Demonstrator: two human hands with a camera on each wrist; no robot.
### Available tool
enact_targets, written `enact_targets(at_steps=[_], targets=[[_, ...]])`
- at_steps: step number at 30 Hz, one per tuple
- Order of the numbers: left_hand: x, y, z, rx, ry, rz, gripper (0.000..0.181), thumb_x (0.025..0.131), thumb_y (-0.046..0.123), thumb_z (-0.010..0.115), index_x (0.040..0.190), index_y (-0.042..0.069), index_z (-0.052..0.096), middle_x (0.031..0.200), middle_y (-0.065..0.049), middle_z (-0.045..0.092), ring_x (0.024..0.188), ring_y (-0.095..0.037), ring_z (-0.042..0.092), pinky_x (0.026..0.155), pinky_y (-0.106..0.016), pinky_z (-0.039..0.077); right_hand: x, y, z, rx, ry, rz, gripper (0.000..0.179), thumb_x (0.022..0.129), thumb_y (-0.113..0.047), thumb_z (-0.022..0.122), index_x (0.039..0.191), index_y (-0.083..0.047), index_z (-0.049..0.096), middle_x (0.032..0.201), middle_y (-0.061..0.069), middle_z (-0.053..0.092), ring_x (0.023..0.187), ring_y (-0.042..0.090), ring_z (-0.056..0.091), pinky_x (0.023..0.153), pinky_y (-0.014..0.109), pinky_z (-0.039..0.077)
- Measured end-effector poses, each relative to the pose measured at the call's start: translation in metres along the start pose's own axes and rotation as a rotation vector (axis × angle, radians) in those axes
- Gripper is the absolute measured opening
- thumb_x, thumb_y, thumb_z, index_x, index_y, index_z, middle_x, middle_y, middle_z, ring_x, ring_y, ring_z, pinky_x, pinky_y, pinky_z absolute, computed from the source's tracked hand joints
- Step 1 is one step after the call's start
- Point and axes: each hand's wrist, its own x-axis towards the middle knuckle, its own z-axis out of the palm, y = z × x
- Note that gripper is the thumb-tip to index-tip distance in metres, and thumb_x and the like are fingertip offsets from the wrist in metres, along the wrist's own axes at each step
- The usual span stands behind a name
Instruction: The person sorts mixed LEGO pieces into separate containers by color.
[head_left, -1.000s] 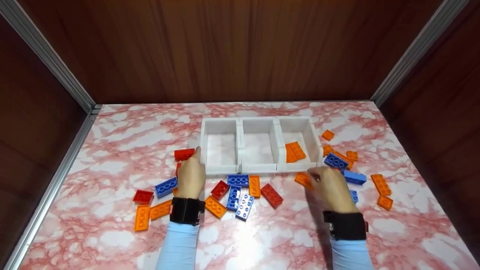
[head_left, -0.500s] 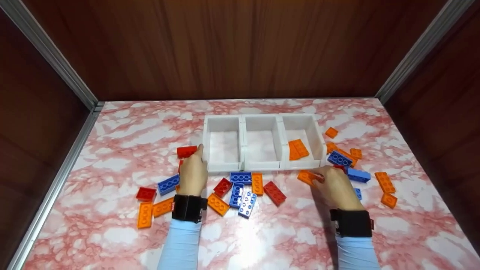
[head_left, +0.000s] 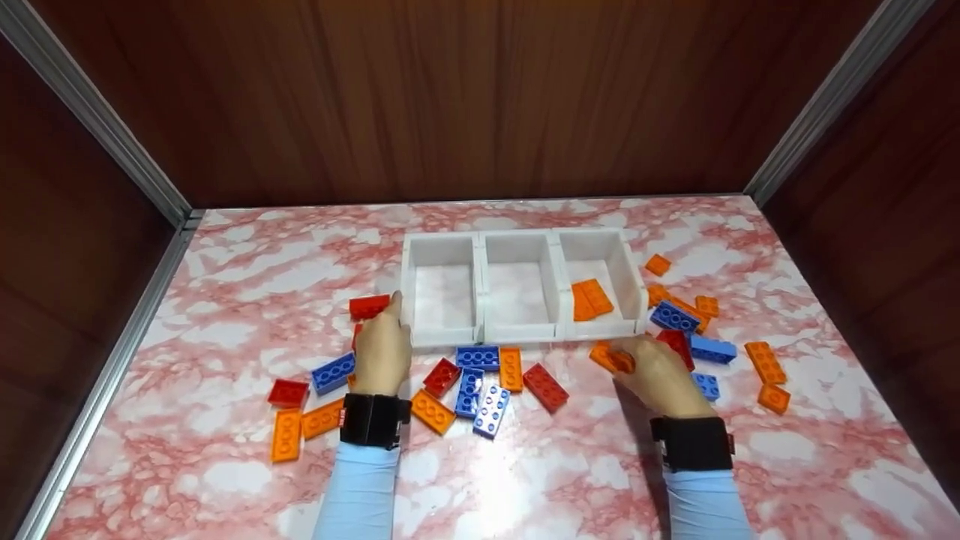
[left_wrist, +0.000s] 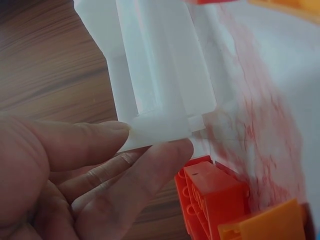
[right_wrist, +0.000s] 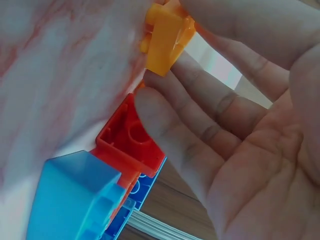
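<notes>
My left hand pinches the left wall of a white three-compartment tray; in the left wrist view the thumb and a finger lie on either side of the white corner. Red bricks are just beside those fingertips. At the tray's front right, my right hand holds an orange brick between thumb and fingers, partly covered by them. Another orange brick part shows at its fingertips in the head view. A red brick and a light blue brick lie close to this hand.
Two orange bricks lie in the right compartment. In front of the tray are blue, red and orange bricks, including a red one. More are scattered left, like an orange brick, and right, like an orange brick. Wooden panels enclose the table.
My right hand has shifted slightly left, its fingers now curled on an orange brick; more of the red brick beside it shows. The left hand stays at the tray.
</notes>
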Motion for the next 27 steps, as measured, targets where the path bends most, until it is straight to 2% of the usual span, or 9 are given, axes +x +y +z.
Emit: enact_targets(at_steps=[7,9,11,15,16,18,21,23,27], targets=[[0.0,-0.001,-0.002,0.01,0.007,0.006,0.05,0.1,0.004,0.056,0.148,0.001,0.043,0.11,-0.027,0.067,0.082,-0.035,0.068,0.087,-0.046,0.054,0.001,-0.004,-0.002,0.007,-0.046,-0.003,0.033,0.082,-0.002,0.079,0.113,-0.004,0.072,0.111,0.015,0.068,0.098,0.033,0.062,0.091,0.053,0.05],[0.001,0.0,-0.001,0.014,0.0,0.001,0.05,0.099,0.004,0.056,0.148,0.002,0.043,0.117,-0.027,0.065,0.088,-0.037,0.068,0.089,-0.047,0.053,0.0,-0.006,-0.006,0.017,-0.081,0.013,0.034,0.084,-0.004,0.077,0.117,-0.005,0.071,0.111,0.014,0.068,0.094,0.03,0.061,0.088,0.05,0.051],[0.001,0.0,-0.001,0.017,-0.008,-0.003,0.051,0.099,0.004,0.057,0.148,0.002,0.043,0.124,-0.026,0.062,0.095,-0.038,0.068,0.09,-0.048,0.052,-0.002,-0.009,-0.012,0.032,-0.114,0.036,0.036,0.087,-0.012,0.076,0.122,-0.007,0.069,0.112,0.012,0.068,0.092,0.027,0.06,0.085,0.048,0.052],[0.002,0.0,0.0,0.02,-0.017,-0.01,0.051,0.099,0.005,0.057,0.148,0.002,0.043,0.129,-0.024,0.06,0.097,-0.038,0.067,0.091,-0.047,0.052,-0.004,-0.015,-0.024,0.075,-0.127,0.09,0.044,0.092,-0.041,0.07,0.125,-0.011,0.069,0.115,0.008,0.068,0.096,0.025,0.062,0.087,0.049,0.051],[0.002,0.0,0.0,0.023,-0.016,-0.009,0.051,0.099,0.005,0.057,0.148,0.002,0.043,0.129,-0.024,0.061,0.096,-0.038,0.067,0.09,-0.047,0.053,-0.005,-0.017,-0.026,0.081,-0.115,0.092,0.047,0.092,-0.045,0.069,0.126,-0.012,0.069,0.117,0.008,0.068,0.1,0.025,0.062,0.089,0.05,0.051],[0.002,0.0,0.0,0.027,-0.013,-0.003,0.051,0.099,0.005,0.057,0.148,0.002,0.043,0.127,-0.025,0.061,0.093,-0.037,0.068,0.089,-0.047,0.053,-0.006,-0.018,-0.029,0.093,-0.075,0.067,0.044,0.094,-0.041,0.067,0.125,-0.011,0.068,0.119,0.009,0.067,0.106,0.028,0.062,0.091,0.052,0.05],[0.002,0.0,0.0,0.028,-0.002,0.006,0.051,0.099,0.004,0.057,0.148,0.002,0.042,0.112,-0.027,0.067,0.079,-0.036,0.068,0.079,-0.046,0.056,-0.007,-0.016,-0.031,0.09,0.008,-0.003,0.034,0.094,-0.021,0.069,0.124,-0.006,0.068,0.12,0.012,0.066,0.11,0.032,0.061,0.093,0.053,0.049],[0.002,-0.001,0.0,0.029,0.011,0.014,0.051,0.099,0.004,0.057,0.148,0.002,0.043,0.104,-0.027,0.068,0.07,-0.034,0.066,0.073,-0.045,0.056,-0.006,-0.015,-0.03,0.088,0.075,-0.051,0.03,0.092,-0.011,0.069,0.121,-0.004,0.069,0.117,0.015,0.067,0.107,0.033,0.062,0.091,0.051,0.051],[0.0,-0.001,0.002,0.029,0.022,0.025,0.051,0.099,0.004,0.057,0.148,0.001,0.043,0.095,-0.025,0.068,0.061,-0.029,0.062,0.068,-0.043,0.056,-0.002,-0.011,-0.026,0.082,0.225,-0.103,0.025,0.088,-0.008,0.074,0.112,-0.001,0.072,0.107,0.016,0.069,0.097,0.033,0.064,0.083,0.049,0.054]])
